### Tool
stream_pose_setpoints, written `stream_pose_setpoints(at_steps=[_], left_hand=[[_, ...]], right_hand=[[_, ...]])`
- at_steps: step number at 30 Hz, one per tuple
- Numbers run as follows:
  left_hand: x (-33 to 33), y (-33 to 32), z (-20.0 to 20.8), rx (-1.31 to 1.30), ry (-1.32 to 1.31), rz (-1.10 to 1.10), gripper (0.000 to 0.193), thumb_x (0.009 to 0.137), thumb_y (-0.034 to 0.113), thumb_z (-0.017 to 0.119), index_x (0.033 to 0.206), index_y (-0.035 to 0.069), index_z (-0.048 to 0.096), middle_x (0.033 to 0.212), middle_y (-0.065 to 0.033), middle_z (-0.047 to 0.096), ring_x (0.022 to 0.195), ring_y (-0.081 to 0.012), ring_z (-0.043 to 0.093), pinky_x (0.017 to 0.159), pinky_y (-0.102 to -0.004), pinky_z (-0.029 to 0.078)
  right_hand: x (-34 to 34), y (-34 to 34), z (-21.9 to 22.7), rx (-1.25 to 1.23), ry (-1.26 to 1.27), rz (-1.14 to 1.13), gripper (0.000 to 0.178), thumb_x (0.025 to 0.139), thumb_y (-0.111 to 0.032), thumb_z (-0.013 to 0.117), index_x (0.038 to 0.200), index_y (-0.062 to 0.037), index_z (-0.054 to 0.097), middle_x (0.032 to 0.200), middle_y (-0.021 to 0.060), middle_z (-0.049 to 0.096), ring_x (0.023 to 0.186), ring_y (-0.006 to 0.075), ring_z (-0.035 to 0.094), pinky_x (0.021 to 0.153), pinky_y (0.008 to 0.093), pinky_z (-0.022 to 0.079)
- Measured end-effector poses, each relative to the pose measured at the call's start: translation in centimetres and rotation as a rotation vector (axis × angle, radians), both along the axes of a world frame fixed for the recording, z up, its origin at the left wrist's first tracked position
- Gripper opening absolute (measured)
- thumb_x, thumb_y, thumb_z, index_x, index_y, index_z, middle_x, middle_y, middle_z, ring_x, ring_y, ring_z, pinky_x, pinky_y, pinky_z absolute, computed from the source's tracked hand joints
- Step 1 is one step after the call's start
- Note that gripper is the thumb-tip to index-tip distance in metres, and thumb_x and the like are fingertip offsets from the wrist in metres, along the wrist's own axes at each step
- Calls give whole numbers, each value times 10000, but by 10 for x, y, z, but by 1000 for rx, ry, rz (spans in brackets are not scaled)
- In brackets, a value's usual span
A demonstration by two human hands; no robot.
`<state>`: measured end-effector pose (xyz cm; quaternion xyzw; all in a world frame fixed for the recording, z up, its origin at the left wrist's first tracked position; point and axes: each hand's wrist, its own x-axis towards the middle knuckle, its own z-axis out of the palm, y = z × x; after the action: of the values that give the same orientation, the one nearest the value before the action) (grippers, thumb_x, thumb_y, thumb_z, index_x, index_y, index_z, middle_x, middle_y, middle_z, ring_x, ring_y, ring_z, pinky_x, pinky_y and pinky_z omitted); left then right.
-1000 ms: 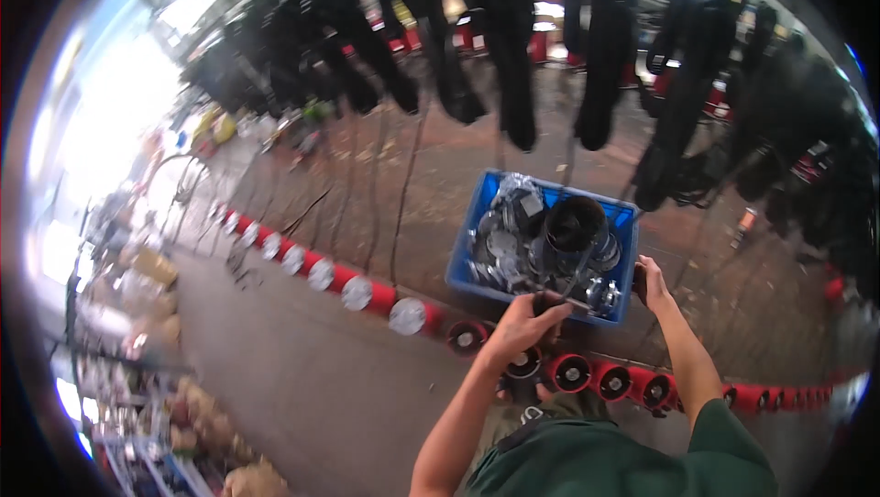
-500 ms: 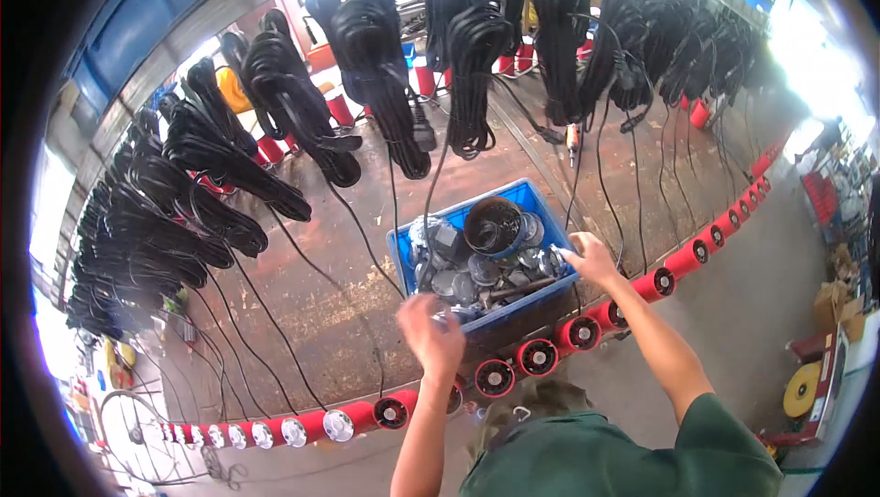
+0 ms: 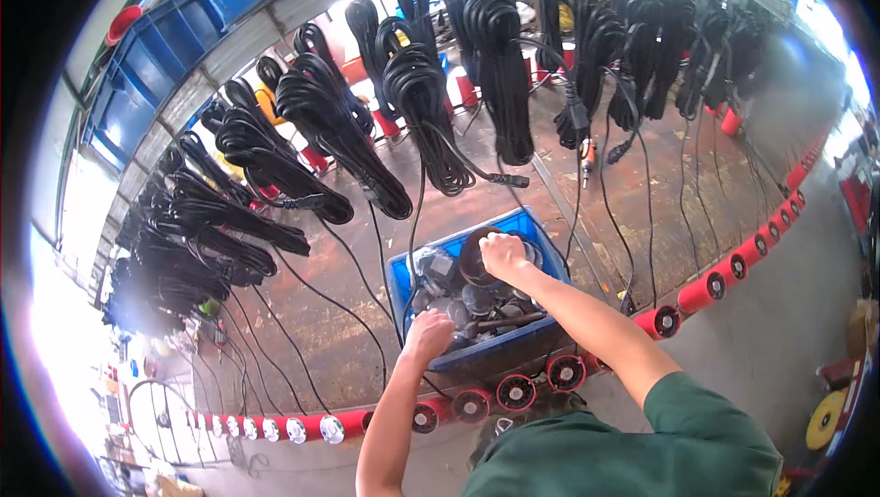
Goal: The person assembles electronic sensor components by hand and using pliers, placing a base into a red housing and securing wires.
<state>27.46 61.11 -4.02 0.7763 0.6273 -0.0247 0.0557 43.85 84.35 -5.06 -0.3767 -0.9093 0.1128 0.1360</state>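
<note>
Reaching into a blue bin [image 3: 398,279], right hand [image 3: 504,256] at a dark pot [image 3: 471,260], left hand [image 3: 430,334] near grey parts [image 3: 477,300], we cannot tell either grip.

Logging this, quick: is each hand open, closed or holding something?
Left hand: at the blue bin, fingers curled; grip can't be told.
Right hand: at the dark round container, fingers curled; grip can't be told.

Both arms stretched out to the blue crate [image 3: 401,279]

The right hand [image 3: 502,256] is further out, above the crate's far half, knuckles up and fingers curled down; the right forearm [image 3: 600,318] slants back over its near right side to a green sleeve [image 3: 706,414]. The left hand [image 3: 431,334] sits at its near left corner, fingers bent, the left forearm [image 3: 390,424] steep. I can't see what either closes on.
</note>
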Motion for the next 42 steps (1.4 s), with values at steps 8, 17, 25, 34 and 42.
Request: stream_pose_setpoints(at_steps=[8, 17, 25, 34, 42], left_hand=[[75, -88, 36, 263, -256, 271, 174, 784, 158, 779, 942, 92, 746, 1432, -231, 600, 1321, -400, 559, 1071, -504, 475], [99, -79, 45, 499, -662, 591, 594, 739, 111, 904, 1255, 52, 616, 1380, -229, 586, 1252, -431, 590, 1044, -483, 529], [115, -86, 72, 163, -2674, 626, 516, 1107, 334, 458, 1543, 58, 454, 1490, -213, 595, 1371, -414, 600, 1152, -617, 473], [109, -106, 96, 87, -2534, 676, 764, 796, -53, 475, 1553, 48, 457, 1545, -194, 536, 1476, -383, 510, 1239, -607, 416], [101, -114, 100, 361, -2652, 748, 945, 667, -142, 445, 1583, 89, 441, 1512, -241, 553, 1437, -404, 537, 1269, -561, 391]], right_hand=[[-34, 10, 10, 141, -197, 124, 183, 904, -204, 676, 890, -136, 846, 932, 134, 816, 904, 295, 816, 764, 428, 648], [13, 16, 50, -73, 267, 76, 187, 937, -259, 759, 970, -84, 815, 889, 153, 801, 803, 306, 788, 710, 432, 612], [64, -135, 130, -950, 651, 348, 151, 960, -120, 795, 1069, -18, 810, 993, 71, 821, 871, 139, 764, 767, 311, 603], [53, -187, 130, -406, 659, 401, 133, 905, -35, 791, 1032, -14, 759, 876, 115, 739, 765, 245, 742, 685, 347, 579], [46, -215, 111, -692, 722, 193, 167, 975, -33, 727, 1071, 33, 607, 901, 171, 739, 806, 221, 758, 704, 333, 555]])
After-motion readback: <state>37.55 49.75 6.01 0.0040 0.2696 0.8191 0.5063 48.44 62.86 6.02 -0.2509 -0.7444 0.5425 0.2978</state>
